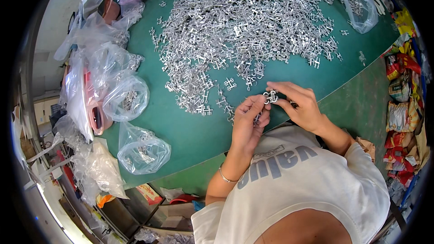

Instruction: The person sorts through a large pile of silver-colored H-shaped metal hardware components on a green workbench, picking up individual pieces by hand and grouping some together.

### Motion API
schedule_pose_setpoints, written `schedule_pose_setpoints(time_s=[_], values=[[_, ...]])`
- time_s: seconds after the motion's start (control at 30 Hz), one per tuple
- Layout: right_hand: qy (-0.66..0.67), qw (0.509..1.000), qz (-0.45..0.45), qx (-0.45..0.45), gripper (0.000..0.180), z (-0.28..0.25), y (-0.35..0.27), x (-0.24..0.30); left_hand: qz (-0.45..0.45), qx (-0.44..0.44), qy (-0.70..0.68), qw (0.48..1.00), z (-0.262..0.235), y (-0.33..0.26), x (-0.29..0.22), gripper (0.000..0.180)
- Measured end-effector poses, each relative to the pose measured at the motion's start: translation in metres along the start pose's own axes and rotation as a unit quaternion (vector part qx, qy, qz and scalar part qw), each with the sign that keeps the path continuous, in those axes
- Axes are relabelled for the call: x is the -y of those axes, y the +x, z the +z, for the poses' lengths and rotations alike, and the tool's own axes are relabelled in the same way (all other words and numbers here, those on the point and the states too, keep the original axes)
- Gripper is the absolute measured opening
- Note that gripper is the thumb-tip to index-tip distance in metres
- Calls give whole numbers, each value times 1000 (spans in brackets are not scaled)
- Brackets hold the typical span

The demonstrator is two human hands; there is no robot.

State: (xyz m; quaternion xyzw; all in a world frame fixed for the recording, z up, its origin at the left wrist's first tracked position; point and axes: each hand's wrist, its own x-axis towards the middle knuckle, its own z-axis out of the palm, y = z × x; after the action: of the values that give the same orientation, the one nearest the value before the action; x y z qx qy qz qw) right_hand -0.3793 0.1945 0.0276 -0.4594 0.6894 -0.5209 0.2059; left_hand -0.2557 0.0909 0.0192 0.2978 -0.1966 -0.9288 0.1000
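Just over the table's near edge, my hands meet at a small silver metal piece with curved, hook-like ends [271, 96]. The thumb and fingers of my left hand [247, 122] pinch its left side. On the other side, my right hand [302, 108] grips it between thumb and forefinger. More metal shows among the curled fingers of both hands, too small to make out. In front of my hands lies a large heap of similar silver metal pieces [244, 22]. A few separate ones, such as a branched piece [230, 83], lie at the heap's near edge.
The green table [190, 140] carries the heap. At its left side stand clear plastic bags of metal pieces [143, 149] and a pink container [97, 117]. Another clear bag [357, 7] lies at the far right. Colourful packages [400, 108] line the right side beyond the table.
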Motion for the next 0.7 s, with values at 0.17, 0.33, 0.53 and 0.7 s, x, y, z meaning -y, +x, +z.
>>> schedule_pose_setpoints(time_s=[0.17, 0.33, 0.53, 0.7], values=[[186, 959, 197, 81, 35, -15, 6, 16, 55, -5, 51, 997, 5, -3, 5, 13], [230, 934, 248, 116, 30, -21, 5, 17, 93, -6, 82, 992, 12, -6, 2, 12], [104, 982, 139, 81, 32, -12, 6, 14, 143, -41, 100, 984, 10, -5, 5, 12], [-79, 996, -16, 30, 27, -8, 5, 3, 67, 32, -41, 996, -5, 0, 8, 13]])
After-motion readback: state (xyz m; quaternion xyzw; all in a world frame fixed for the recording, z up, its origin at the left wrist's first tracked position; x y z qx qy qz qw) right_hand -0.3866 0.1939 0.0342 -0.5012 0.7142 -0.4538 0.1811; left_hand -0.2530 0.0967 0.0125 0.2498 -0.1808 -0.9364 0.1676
